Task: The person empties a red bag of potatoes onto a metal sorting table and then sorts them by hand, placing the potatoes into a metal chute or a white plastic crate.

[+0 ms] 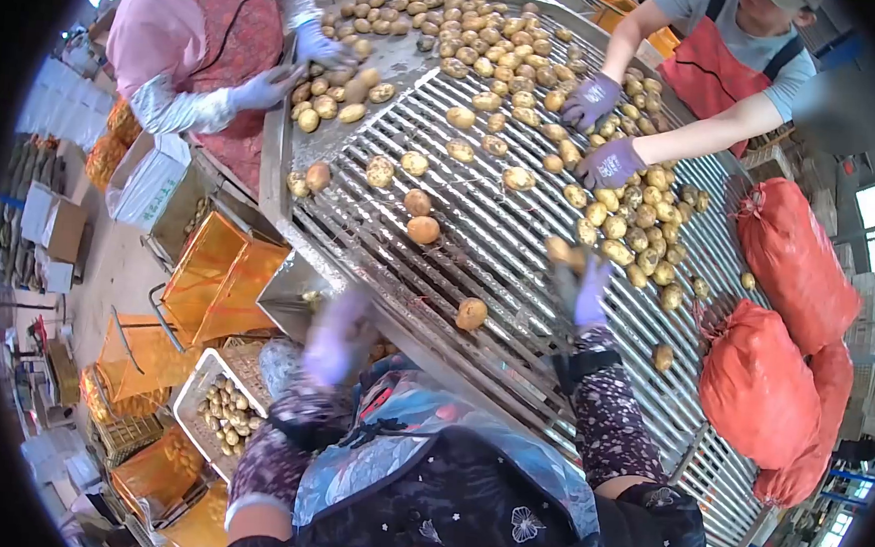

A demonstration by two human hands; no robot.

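Many potatoes [641,221] lie on a slatted metal sorting table [436,304], thickest at its far side and right of centre. My right hand [589,288], in a purple glove, is over the slats at the near edge of the potato pile, next to a brownish potato [559,249]; motion blur hides whether its fingers hold that potato. My left hand [336,338], also gloved, is strongly blurred beside the table's near left edge, above a metal chute [291,290]. A few single potatoes [471,314] are spread over the slats between my hands and the far side.
Two co-workers' gloved hands [590,100] [268,88] reach over the table from the far right and far left. Red filled sacks [761,384] stand along the right edge. At lower left are a white crate [187,399] of small potatoes and orange mesh bags [222,270].
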